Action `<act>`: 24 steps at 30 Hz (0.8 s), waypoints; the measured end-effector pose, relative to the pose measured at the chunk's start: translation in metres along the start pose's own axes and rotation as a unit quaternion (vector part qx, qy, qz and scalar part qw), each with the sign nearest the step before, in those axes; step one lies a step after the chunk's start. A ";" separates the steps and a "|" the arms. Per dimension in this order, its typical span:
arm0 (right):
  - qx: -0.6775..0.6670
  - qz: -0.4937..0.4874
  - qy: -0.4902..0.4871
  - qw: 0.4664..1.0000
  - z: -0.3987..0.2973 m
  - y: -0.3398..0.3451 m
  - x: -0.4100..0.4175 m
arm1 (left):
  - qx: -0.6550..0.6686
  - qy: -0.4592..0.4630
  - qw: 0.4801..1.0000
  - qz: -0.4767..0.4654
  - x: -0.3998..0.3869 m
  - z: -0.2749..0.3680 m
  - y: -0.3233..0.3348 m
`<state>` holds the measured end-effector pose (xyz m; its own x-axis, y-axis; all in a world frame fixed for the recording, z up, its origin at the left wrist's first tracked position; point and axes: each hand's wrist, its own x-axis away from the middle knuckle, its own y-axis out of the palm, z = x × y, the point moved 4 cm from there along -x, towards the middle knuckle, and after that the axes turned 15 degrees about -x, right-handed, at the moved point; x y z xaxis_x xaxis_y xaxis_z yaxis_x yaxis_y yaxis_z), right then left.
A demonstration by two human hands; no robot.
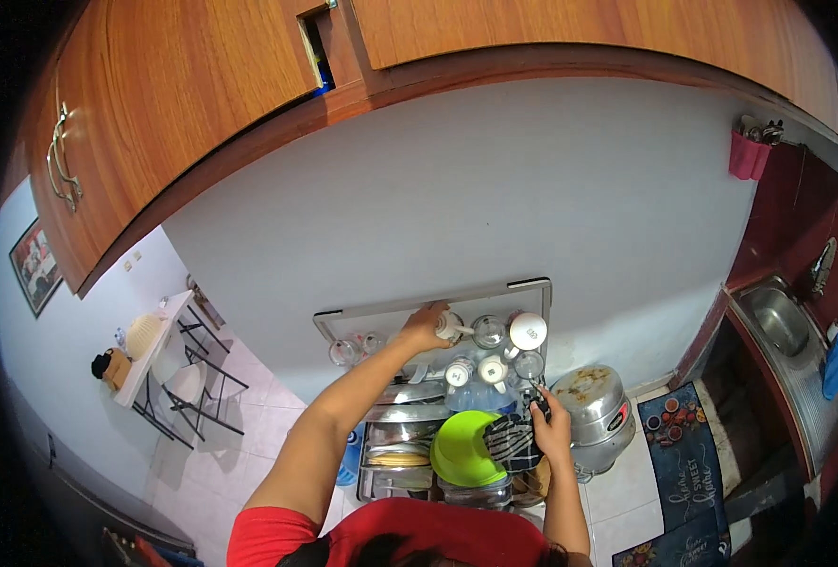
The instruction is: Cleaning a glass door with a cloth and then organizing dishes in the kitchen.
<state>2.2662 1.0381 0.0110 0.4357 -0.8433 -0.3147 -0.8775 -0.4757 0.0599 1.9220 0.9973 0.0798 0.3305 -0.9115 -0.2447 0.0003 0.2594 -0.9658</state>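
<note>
My left hand [426, 329] reaches to the top of a dish rack [548, 305] and grips a white cup [449, 325], its handle pointing right. Beside that cup stand a clear glass [490, 331] and a large upturned white mug [527, 331]. My right hand [553, 431] holds a black-and-white checked cloth [512, 441], which hangs over a lime green plastic bowl [461, 450]. Two upturned white mugs, one patterned [458, 373] and one plain [493, 371], sit between my hands. Another clear glass [529, 364] is just above my right hand.
Plates [398, 459] and metal trays [408, 412] fill the rack's lower tiers. A large metal steamer pot [590, 404] stands to its right. Wooden cabinets [199, 106] overhang the wall. A steel sink [780, 319] is far right, a white table [151, 347] far left.
</note>
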 end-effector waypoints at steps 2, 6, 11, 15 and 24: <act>0.006 0.004 0.009 1.000 0.002 -0.005 0.002 | 0.008 0.014 1.000 -0.006 -0.001 -0.006 0.008; 0.006 -0.002 0.025 1.000 0.001 -0.010 0.001 | -0.011 0.074 0.995 -0.059 -0.003 -0.006 0.016; 0.014 0.001 0.010 1.000 0.011 -0.008 0.000 | -0.013 0.148 0.985 -0.085 -0.004 -0.003 0.020; 0.007 0.005 0.010 1.000 0.018 -0.005 -0.003 | -0.034 0.205 0.976 -0.065 -0.004 0.005 0.012; 0.001 -0.038 0.050 0.998 0.024 0.005 -0.005 | -0.107 0.189 0.971 -0.099 0.008 0.016 -0.007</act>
<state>2.2548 1.0462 -0.0094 0.5184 -0.8257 -0.2225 -0.8416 -0.5387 0.0384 1.9395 0.9936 0.0861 -0.0259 -0.9993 -0.0266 -0.1817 0.0309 -0.9829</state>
